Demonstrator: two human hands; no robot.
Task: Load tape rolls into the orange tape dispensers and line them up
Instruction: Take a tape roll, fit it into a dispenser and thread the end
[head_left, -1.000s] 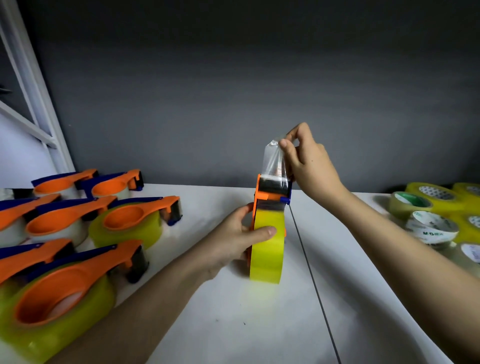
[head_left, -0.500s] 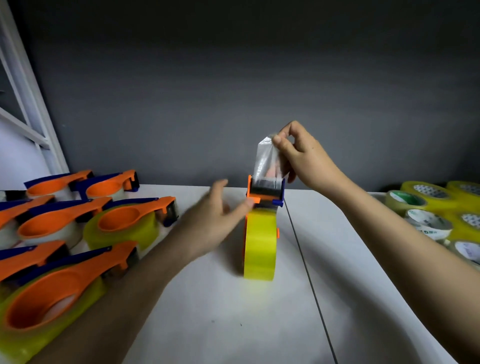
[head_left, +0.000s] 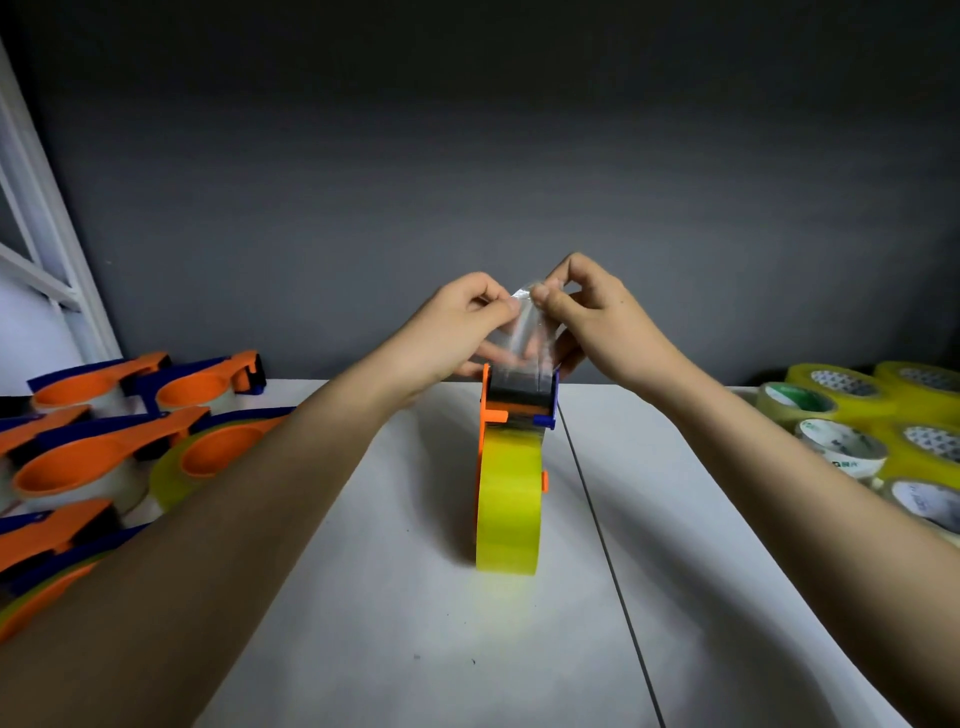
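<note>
I pinch the loose tape end (head_left: 524, 332) with both grips, left hand (head_left: 457, 325) and right hand (head_left: 587, 317), directly above the dispenser (head_left: 511, 457) standing unsupported on the worktop (head_left: 415, 597). Uneven pull risks creasing, self-sticking, or tipping the dispenser.

Setting: plain packing or assembly workstation. White tabletop (head_left: 415, 623) against bare grey wall (head_left: 467, 182); loaded dispensers (head_left: 104, 467) at left edge, spare tape rolls (head_left: 857, 415) at right edge.
</note>
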